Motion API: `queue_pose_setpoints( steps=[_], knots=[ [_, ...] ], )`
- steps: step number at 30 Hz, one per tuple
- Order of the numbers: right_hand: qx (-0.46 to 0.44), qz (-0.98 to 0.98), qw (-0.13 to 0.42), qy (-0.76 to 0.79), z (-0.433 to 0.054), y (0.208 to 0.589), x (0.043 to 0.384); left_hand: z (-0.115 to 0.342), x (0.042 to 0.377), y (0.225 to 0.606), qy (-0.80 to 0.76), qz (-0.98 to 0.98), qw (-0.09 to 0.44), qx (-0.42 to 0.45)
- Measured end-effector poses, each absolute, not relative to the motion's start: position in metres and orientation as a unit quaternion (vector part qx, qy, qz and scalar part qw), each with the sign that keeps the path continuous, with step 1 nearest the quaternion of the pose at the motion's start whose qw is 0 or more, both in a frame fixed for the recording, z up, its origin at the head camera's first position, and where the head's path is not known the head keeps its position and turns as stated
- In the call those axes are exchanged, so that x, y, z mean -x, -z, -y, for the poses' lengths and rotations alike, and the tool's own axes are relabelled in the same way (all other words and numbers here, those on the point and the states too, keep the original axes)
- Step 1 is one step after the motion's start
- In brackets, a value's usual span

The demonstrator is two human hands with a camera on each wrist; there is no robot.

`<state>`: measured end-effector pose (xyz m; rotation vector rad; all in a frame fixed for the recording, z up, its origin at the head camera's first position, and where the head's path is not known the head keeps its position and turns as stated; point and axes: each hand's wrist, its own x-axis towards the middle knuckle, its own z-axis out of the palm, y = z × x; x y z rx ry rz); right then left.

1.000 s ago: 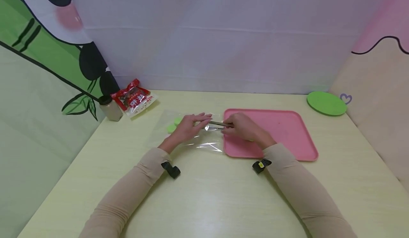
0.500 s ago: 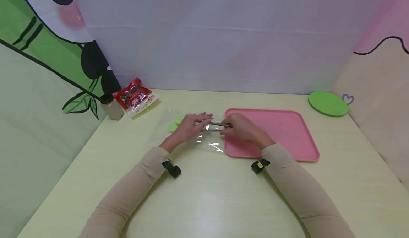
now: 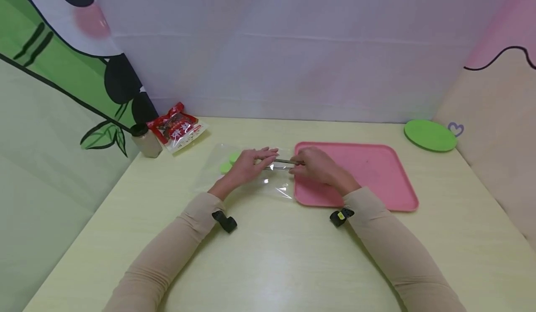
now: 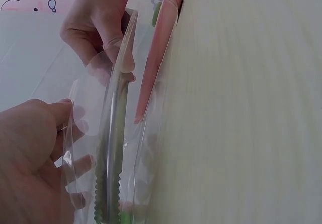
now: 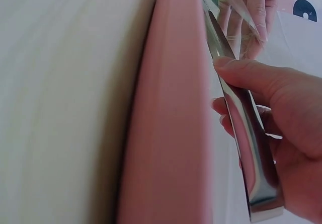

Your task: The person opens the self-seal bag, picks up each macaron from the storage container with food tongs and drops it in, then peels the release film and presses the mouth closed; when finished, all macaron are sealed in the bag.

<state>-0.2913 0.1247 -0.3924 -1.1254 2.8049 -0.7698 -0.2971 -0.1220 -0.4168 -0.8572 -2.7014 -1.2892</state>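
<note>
A clear plastic bag (image 3: pixel 274 190) lies flat in the middle of the table, and light green round pieces (image 3: pixel 226 168) show at its left end. My left hand (image 3: pixel 247 165) holds the bag's upper film between thumb and fingers, seen closer in the left wrist view. Metal tongs (image 5: pixel 251 153) with toothed tips are in my right hand (image 3: pixel 318 165), thumb on one arm and fingers on the other. The tongs' front part (image 4: pixel 111 158) reaches into the bag, seen through the film. Whether the tips touch a green piece is hidden.
Beneath my right hand is a pink tray (image 3: pixel 364 181), its left edge beside the bag. A green disc (image 3: pixel 430 135) lies at the back right. At the back left stand a dark-lidded jar (image 3: pixel 146 142) and a red and white snack packet (image 3: pixel 177 128).
Both hands stay in nearly the same place. The tongs' arms shift slightly, and the glints on the bag's film change a little.
</note>
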Motion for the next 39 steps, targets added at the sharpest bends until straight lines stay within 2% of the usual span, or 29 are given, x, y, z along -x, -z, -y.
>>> queue_pose_setpoints(
  steps=[4, 18, 22, 31, 34, 39],
  knots=[
    [0.350, -0.905, 0.014, 0.240, -0.125, 0.392, 0.291, 0.123, 0.299, 0.418, 0.412, 0.868, 0.021, 0.276],
    [0.283, -0.915, 0.089, 0.272, -0.156, 0.385, 0.285, 0.125, 0.301, 0.418, 0.411, 0.867, 0.026, 0.281],
    [0.264, -0.914, 0.100, 0.292, -0.183, 0.384, 0.283, 0.125, 0.300, 0.417, 0.410, 0.866, 0.030, 0.285],
    [0.288, -0.914, 0.037, 0.282, -0.262, 0.385, 0.279, 0.126, 0.299, 0.418, 0.409, 0.870, 0.024, 0.274],
    [0.281, -0.911, 0.050, 0.297, -0.290, 0.384, 0.277, 0.127, 0.300, 0.420, 0.412, 0.867, 0.024, 0.279],
    [0.251, -0.899, 0.103, 0.342, -0.328, 0.388, 0.276, 0.127, 0.301, 0.421, 0.407, 0.869, 0.025, 0.282]
  ],
)
